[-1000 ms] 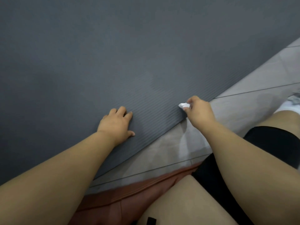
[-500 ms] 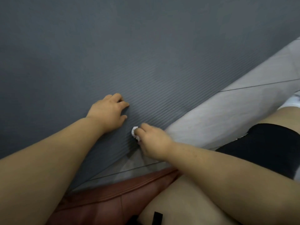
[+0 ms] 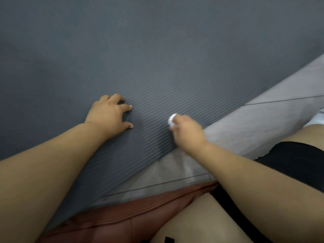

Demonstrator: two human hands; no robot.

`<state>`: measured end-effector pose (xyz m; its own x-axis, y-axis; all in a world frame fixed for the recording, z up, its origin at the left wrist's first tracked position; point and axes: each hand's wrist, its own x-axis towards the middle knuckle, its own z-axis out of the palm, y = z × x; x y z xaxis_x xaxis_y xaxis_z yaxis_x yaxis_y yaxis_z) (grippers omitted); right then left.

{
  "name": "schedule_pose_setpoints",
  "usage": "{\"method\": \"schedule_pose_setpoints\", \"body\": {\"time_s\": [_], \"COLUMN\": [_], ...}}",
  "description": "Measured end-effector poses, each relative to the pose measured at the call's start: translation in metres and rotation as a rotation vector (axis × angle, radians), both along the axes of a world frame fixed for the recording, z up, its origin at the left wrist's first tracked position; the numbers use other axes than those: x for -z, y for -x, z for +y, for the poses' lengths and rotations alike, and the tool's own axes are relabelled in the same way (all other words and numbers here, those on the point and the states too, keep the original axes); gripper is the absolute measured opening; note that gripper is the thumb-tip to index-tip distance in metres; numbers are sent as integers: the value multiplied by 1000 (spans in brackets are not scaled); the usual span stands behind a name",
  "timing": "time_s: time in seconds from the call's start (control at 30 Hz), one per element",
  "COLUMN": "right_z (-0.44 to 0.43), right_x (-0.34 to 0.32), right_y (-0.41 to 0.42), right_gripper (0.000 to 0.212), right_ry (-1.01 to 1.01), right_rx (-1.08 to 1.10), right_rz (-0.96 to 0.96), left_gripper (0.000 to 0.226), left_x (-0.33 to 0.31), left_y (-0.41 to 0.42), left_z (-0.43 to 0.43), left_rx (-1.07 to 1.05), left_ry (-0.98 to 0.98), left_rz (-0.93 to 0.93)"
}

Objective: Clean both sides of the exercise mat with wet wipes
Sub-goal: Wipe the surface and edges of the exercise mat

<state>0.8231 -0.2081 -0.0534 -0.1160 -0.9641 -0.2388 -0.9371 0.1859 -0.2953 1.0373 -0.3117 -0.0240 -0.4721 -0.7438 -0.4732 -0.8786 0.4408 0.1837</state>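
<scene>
fingers (image 3: 181, 120) of right hand (image 3: 190, 135) seemingly pinch the wet wipe (image 3: 171, 120) on mat (image 3: 175, 58); left hand (image 3: 108, 116) rests spread.

I counted one grey exercise mat (image 3: 157, 58), one balled white wet wipe (image 3: 171, 119), and two hands, a left hand (image 3: 108, 114) and a right hand (image 3: 188, 132), plus one rust-brown fabric piece (image 3: 122, 216) down low.

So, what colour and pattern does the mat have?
The mat is dark grey, finely ribbed; head view.
</scene>
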Motion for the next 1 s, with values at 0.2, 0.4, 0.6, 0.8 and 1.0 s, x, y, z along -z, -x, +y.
{"method": "schedule_pose_setpoints", "body": {"time_s": [0.2,0.4,0.6,0.8,1.0], "right_z": [3,-52,-34,-29,-82], "right_x": [3,-3,21,11,2], "right_y": [-17,69,-23,-15,56], "right_gripper": [38,27,23,54,32], "right_ry": [54,79,219,122,40], "right_rx": [-467,503,187,-539,498], "right_rz": [-123,61,-83,-132,-88], "left_gripper": [62,95,94,93,107], "left_x": [-4,3,4,-3,-2], "left_y": [-3,-9,-7,-9,-18], "left_z": [-14,-19,-22,-27,-36], "left_rx": [2,-79,-59,-48,-92], "left_ry": [-40,-66,-65,-86,-16], "left_rz": [32,-96,-121,-110,-108]}}
